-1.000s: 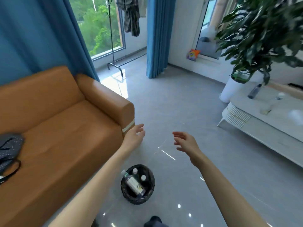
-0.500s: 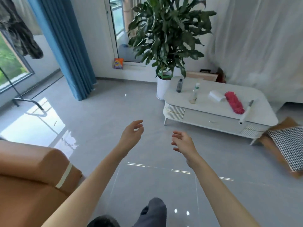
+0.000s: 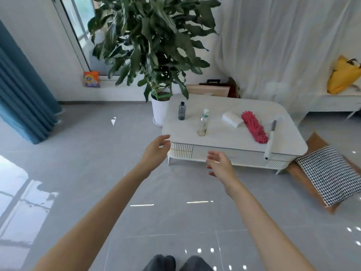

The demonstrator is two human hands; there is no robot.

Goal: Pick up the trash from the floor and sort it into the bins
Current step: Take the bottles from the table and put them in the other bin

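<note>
On the white coffee table [image 3: 224,137], two bottles stand upright near its left end, caps up, long axes vertical. The dark bottle [image 3: 181,111] is nearer the table's back edge. The clear bottle [image 3: 203,123], nearer its middle, has a little yellowish stuff at the bottom. A white plant pot [image 3: 160,112] holding a tall leafy plant [image 3: 152,40] stands on the floor just beside the table's back-left corner.

Both arms reach forward toward the table's front-left corner. The left hand [image 3: 156,151] and right hand [image 3: 219,164] hang in the air, palms turned toward each other, fingers loose and slightly bent, holding nothing.

A pink duster [image 3: 254,127] lies on the table's right half, its pale handle [image 3: 270,141] reaching the front edge. A white box [image 3: 232,119] lies just beside the duster.
</note>
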